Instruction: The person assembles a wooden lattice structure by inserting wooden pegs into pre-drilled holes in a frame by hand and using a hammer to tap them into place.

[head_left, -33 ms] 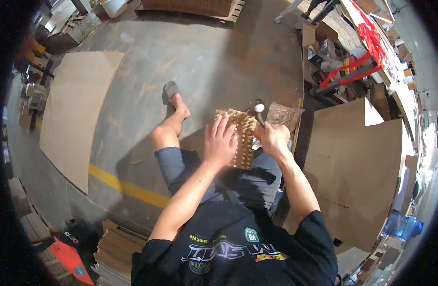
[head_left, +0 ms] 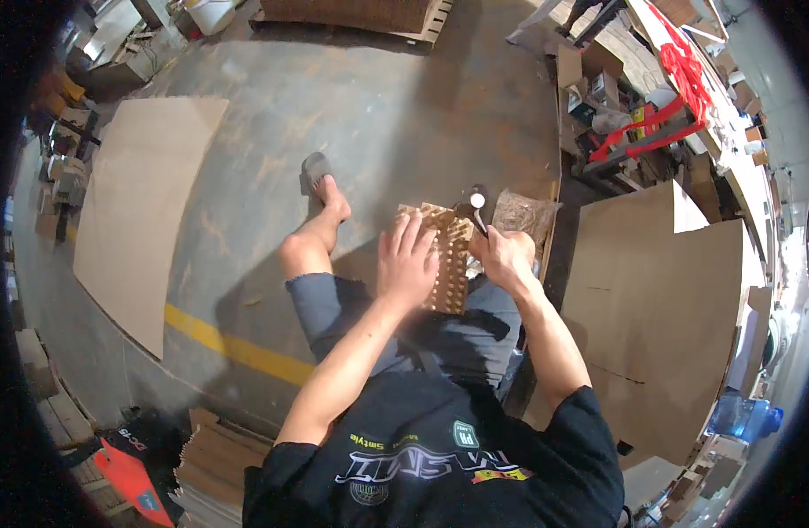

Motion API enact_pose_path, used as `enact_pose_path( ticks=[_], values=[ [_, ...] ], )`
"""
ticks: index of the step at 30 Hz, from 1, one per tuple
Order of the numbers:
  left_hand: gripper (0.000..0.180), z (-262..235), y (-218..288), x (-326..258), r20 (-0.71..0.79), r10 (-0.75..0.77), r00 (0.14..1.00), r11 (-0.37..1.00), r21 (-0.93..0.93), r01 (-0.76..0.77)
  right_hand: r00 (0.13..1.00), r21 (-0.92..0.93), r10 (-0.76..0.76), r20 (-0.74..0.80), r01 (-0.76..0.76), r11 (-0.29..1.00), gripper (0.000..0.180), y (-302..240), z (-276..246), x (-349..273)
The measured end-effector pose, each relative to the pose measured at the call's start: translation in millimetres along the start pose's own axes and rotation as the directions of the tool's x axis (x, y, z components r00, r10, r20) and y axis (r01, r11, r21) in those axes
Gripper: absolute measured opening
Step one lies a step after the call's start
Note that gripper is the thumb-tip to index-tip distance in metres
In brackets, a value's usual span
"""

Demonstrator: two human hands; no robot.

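Note:
A wooden board studded with several rows of short pegs (head_left: 452,283) lies across my lap. My left hand (head_left: 407,267) rests on its left side with the fingers stretched out, hiding part of the pegs. Just right of the board, my right hand (head_left: 508,261) is closed around the dark handle of a hammer (head_left: 477,201). The hammer's round white face shows above the board's far right corner. A clear bag of thin brown pieces (head_left: 526,211) sits beyond my right hand; what the pieces are I cannot tell.
One large cardboard sheet (head_left: 147,198) lies on the floor at left, another (head_left: 655,308) stands close on my right. Red strips (head_left: 683,75) hang from a bench at far right, above open boxes. A blue water bottle (head_left: 740,417) lies at right; a loaded pallet (head_left: 431,25) stands ahead.
The hammer head has shifted very slightly to the left and shows a little more clearly. My left hand and the pegged board have stayed in place.

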State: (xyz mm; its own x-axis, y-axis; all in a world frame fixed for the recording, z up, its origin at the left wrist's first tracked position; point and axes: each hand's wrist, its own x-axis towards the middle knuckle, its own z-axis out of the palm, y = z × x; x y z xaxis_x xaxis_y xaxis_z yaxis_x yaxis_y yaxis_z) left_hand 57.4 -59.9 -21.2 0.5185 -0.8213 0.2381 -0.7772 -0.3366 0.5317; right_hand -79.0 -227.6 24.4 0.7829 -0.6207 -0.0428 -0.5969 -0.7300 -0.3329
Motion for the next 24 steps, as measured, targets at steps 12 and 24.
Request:
enact_pose_path(
  ticks=[12,24],
  values=[
    [0.048,1.7,-0.2,-0.3,0.026,-0.017,1.0,1.0,-0.019,0.017,0.988,0.274,0.123,0.089,-0.143,0.951,0.027,6.7,15.3,-11.8],
    [0.071,21.5,-49.5,-1.1,0.156,-0.295,0.943,0.665,-0.675,0.319,0.905,0.427,0.207,0.371,-0.364,0.828,0.028,-54.2,-24.3,-138.0]
  ],
)
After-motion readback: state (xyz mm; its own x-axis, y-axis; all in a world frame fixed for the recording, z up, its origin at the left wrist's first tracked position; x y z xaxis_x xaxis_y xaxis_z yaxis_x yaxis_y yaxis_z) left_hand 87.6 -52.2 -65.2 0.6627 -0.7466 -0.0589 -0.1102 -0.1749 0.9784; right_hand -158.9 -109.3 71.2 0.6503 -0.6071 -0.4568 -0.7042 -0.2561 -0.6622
